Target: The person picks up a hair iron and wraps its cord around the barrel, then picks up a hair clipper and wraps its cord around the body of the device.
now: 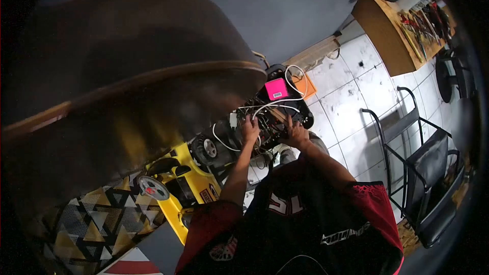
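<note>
A black chassis part [300, 113] lies before me, its underside filled with tangled wires. My left hand [249, 130] is among the wires, thumb and fingers closed around some of them; which ones is too small to tell. To its right, my right hand [297, 135] touches the chassis with the index finger stretched out and apart from the others. A tan strip [279, 115] lies near that fingertip. On the chassis' far end rests a pink box [275, 89] with a small light display or label. A white cable [270, 104] loops across the wiring.
Left of the chassis is a yellow ride-on toy car [186, 188] with a steering wheel [154, 188]. A large dark curved object [127, 56] blocks the upper left. An orange tray [306, 87], a black chair [425, 168] and a tool-covered bench [407, 30] are to the right.
</note>
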A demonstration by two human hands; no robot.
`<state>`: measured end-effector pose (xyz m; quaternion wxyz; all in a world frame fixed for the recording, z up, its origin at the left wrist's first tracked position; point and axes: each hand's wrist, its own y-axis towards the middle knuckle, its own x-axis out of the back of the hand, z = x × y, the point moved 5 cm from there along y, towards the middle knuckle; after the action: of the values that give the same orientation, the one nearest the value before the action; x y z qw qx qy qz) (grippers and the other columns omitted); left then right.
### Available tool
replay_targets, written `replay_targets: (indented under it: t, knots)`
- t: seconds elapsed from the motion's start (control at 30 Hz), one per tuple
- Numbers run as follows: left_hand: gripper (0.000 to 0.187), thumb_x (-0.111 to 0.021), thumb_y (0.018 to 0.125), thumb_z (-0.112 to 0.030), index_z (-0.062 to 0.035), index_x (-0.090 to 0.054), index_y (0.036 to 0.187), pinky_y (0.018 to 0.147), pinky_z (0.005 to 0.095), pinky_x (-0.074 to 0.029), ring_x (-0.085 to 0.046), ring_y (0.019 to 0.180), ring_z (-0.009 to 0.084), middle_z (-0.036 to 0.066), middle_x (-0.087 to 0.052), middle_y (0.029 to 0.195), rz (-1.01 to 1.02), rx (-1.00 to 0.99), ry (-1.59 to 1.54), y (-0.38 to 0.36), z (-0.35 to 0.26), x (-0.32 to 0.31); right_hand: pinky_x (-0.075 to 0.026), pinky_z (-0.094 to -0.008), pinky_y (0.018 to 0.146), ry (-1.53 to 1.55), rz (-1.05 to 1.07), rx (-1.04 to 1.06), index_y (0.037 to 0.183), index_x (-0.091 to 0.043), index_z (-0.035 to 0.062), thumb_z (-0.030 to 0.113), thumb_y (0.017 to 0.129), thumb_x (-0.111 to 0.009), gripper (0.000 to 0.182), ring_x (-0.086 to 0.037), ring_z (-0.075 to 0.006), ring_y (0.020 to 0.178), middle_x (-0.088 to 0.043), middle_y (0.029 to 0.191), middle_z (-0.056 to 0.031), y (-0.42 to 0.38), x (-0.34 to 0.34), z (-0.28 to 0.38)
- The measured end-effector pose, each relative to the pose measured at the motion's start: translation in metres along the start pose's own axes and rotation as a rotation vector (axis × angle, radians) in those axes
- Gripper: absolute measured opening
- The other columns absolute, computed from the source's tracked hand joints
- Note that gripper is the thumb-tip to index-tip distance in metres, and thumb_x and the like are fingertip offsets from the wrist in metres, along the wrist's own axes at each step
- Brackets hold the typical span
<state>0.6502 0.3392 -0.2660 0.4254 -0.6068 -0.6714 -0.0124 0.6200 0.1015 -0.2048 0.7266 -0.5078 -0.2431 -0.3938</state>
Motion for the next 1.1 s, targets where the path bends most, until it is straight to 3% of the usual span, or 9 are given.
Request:
replay_targets:
  t: [0.2,0.23,0.33,0.4,0.47,0.67,0.73,0.9,1.1]
  knots:
    - [0.038,-0.052,0.096,-0.034,-0.0046,-0.053,0.120,0.080,0.0452,-0.048,-0.062,0.092,0.0409,0.023,-0.064,0.098,-0.113,-0.150,-0.077,-0.020,-0.037,0.024,-0.056,-0.0416,0.073,-0.010,-0.058,0.000,0.129,-0.038,0.0030,0.029,0.093,-0.047,0.045,-0.068,-0.0340,0.084,-0.066,0.091,-0.0200,-0.001,-0.007,0.016]
    - [0.037,-0.052,0.096,-0.033,-0.0051,-0.054,0.120,0.074,0.0430,-0.048,-0.062,0.084,0.0368,0.020,-0.064,0.093,-0.137,-0.129,-0.114,-0.019,-0.040,0.032,-0.055,-0.0426,0.074,0.104,-0.079,-0.060,0.110,-0.053,0.0032,0.040,0.089,-0.053,0.043,-0.068,-0.0340,0.084,-0.067,0.084,-0.0184,-0.001,0.004,0.013]
    - [0.033,-0.054,0.096,-0.032,-0.0064,-0.055,0.116,0.055,0.0364,-0.049,-0.061,0.056,0.0237,0.012,-0.062,0.073,-0.173,-0.048,-0.271,-0.028,-0.067,0.063,-0.052,-0.0455,0.081,0.076,0.058,0.164,0.116,-0.052,-0.0115,0.049,0.080,-0.059,0.070,-0.064,-0.0419,0.091,-0.064,0.099,-0.0297,-0.016,0.041,0.002]
    - [0.028,-0.057,0.095,-0.030,-0.0064,-0.052,0.109,0.043,0.0327,-0.044,-0.053,0.044,0.0157,0.006,-0.056,0.063,-0.223,-0.005,-0.369,-0.028,-0.077,0.074,-0.052,-0.0468,0.080,0.166,0.156,0.050,0.095,-0.065,-0.0018,0.051,0.075,-0.063,0.057,-0.065,-0.0407,0.088,-0.066,0.090,-0.0272,-0.040,0.063,-0.020]
    - [0.023,-0.059,0.092,-0.020,-0.0058,-0.051,0.108,0.054,0.0354,-0.050,-0.059,0.055,0.0194,0.008,-0.061,0.072,-0.244,0.074,-0.404,-0.019,-0.069,0.068,-0.053,-0.0471,0.078,0.149,0.045,-0.028,0.090,-0.067,0.0020,0.048,0.074,-0.065,0.049,-0.066,-0.0407,0.086,-0.066,0.084,-0.0270,-0.069,0.073,-0.039]
    - [0.059,-0.063,0.079,-0.009,-0.0087,-0.045,0.135,0.090,0.0431,-0.046,-0.059,0.109,0.0359,0.019,-0.060,0.120,-0.109,-0.488,0.042,0.022,-0.054,0.016,-0.054,-0.0480,0.077,0.147,0.054,-0.122,0.087,-0.067,0.0036,0.046,0.076,-0.066,0.044,-0.066,-0.0418,0.082,-0.067,0.083,-0.0251,-0.105,0.068,-0.063]
    - [0.068,-0.063,0.078,-0.008,-0.0083,-0.040,0.141,0.102,0.0426,-0.041,-0.047,0.124,0.0376,0.023,-0.048,0.136,0.109,-0.285,0.151,0.023,-0.060,0.003,-0.054,-0.0485,0.076,0.184,0.029,-0.145,0.085,-0.066,0.0053,0.046,0.077,-0.065,0.042,-0.066,-0.0419,0.079,-0.067,0.082,-0.0242,-0.108,0.062,-0.056]
    - [0.067,-0.072,0.080,-0.022,-0.0020,-0.044,0.137,0.103,0.0457,-0.040,-0.047,0.124,0.0387,0.025,-0.049,0.134,0.190,-0.170,0.495,0.017,-0.081,0.002,-0.051,-0.0498,0.071,0.218,-0.078,-0.007,0.095,-0.060,0.0099,0.047,0.078,-0.063,0.041,-0.064,-0.0417,0.075,-0.064,0.076,-0.0235,-0.100,0.033,-0.058]
    - [0.058,-0.072,0.082,-0.039,0.0029,-0.056,0.119,0.091,0.0465,-0.043,-0.054,0.110,0.0403,0.023,-0.061,0.113,0.022,-0.355,0.202,-0.008,-0.098,0.039,-0.050,-0.0483,0.074,0.061,0.056,0.130,0.090,-0.064,0.0002,0.028,0.090,-0.051,0.030,-0.064,-0.0405,0.082,-0.065,0.081,-0.0227,-0.061,0.036,-0.031]
